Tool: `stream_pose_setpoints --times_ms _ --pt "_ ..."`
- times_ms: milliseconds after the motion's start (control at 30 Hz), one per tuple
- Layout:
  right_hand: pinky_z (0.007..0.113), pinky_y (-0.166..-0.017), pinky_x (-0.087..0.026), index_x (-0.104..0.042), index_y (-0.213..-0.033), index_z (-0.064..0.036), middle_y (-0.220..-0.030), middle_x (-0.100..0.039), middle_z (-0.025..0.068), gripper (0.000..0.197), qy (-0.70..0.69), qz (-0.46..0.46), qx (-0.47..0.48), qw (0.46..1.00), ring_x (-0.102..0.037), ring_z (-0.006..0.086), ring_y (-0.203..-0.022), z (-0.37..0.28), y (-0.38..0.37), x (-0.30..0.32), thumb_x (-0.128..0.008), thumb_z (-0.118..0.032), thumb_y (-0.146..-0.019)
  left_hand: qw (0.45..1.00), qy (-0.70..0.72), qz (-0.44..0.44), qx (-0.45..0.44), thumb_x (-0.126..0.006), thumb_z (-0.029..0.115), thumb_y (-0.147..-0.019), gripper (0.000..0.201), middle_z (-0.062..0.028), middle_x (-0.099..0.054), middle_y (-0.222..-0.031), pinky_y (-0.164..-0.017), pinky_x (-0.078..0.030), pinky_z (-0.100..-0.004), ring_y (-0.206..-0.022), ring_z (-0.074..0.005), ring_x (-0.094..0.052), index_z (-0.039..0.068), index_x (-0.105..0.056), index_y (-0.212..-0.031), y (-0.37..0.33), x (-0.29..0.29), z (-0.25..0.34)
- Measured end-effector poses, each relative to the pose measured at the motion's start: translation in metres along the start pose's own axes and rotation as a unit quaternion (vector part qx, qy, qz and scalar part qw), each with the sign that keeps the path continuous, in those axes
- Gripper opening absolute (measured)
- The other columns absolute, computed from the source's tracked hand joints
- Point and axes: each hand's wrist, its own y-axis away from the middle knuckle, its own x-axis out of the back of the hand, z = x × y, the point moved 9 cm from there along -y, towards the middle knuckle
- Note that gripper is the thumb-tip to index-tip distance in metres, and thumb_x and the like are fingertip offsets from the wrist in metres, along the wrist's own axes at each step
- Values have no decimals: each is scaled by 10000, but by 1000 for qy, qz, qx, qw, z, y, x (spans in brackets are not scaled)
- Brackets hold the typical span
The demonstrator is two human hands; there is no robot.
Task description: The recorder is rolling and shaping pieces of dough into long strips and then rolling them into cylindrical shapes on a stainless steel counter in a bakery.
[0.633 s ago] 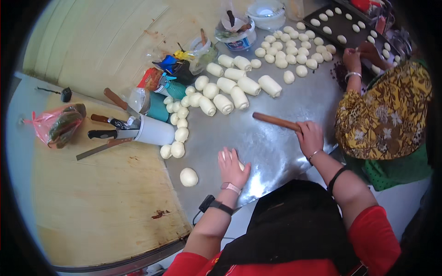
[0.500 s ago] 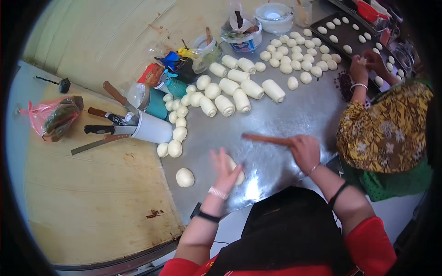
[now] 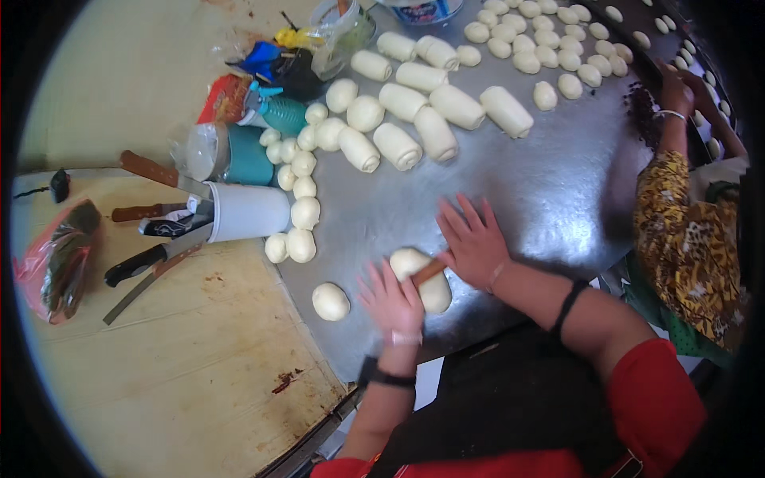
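A wooden rolling pin [image 3: 428, 272] lies across a flattened piece of white dough [image 3: 435, 295] near the front of the metal table. My right hand [image 3: 478, 245] rests palm down over the pin's right end, its fingers stretched out and spread. Over the left end is my left hand [image 3: 394, 303], also flat with fingers apart and slightly blurred. Both palms hide the pin's ends. A round dough ball [image 3: 331, 302] sits just left of my left hand. Beyond my hands lie several rolled dough logs [image 3: 437, 133] and dough balls [image 3: 303, 213].
A white container of knives [image 3: 249, 213] lies tipped at the left, blades and handles pointing outward. Nearby are a teal spray bottle [image 3: 280, 111] and a red plastic bag [image 3: 60, 263]. At the right, a co-worker in a patterned sleeve [image 3: 669, 231] works beside a dark tray [image 3: 652, 49] of dough pieces.
My right hand has brought the rolling pin left and down onto the dough and has gone from gripping it to lying flat. My left hand now rests on its other end. The view has shifted.
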Motion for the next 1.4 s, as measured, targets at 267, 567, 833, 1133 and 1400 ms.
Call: stream_pose_setpoints --times_ms 267,567,833,1133,1400 --pt "597 -1101 -250 -317 -1494 -180 -1579 -250 24 703 51 185 138 972 -230 220 -1449 -46 -164 5 -595 -376 -878 981 70 169 58 -415 280 -986 561 -233 -231 -1560 -1144 -149 -584 -1432 -453 -190 -15 -338 -1457 -157 6 -80" --pt "579 -1124 -227 -429 -1441 -152 -1536 -345 49 667 -26 6 97 995 -286 242 -1428 -28 -64 -15 -577 -465 -871 1000 14 -5 18 -449 266 -954 607 -352 -241 -1503 -1144 -155 -582 -1398 -529 -201 -86 -326 -1434 -57 -5 -24" --pt "580 -1134 -204 -369 -1462 -122 -1533 -338 82 677 -32 55 109 992 -282 242 -1424 -25 -104 -27 -580 -417 -890 990 -8 137 -20 -426 207 -965 504 -289 -369 -1468 -1157 -175 -536 -1381 -448 -314 -72 -422 -1385 -87 -16 -30" --pt "530 -1075 -290 -542 -1303 -102 -1302 -532 107 507 -12 -270 23 963 -433 264 -1295 -12 -82 -22 -588 -362 -870 891 237 -315 227 -519 344 -929 463 -215 -559 -1277 -966 -407 -477 -1115 -417 -536 -5 -556 -1230 -65 -36 -67" --pt "546 -1160 -163 -391 -1457 -71 -1531 -334 131 722 7 -96 29 995 -295 295 -1412 -5 34 -14 -512 -519 -904 998 58 2 15 -563 355 -902 754 -326 -322 -1466 -1121 -256 -547 -1326 -516 -331 -108 -282 -1428 23 -1 -9"
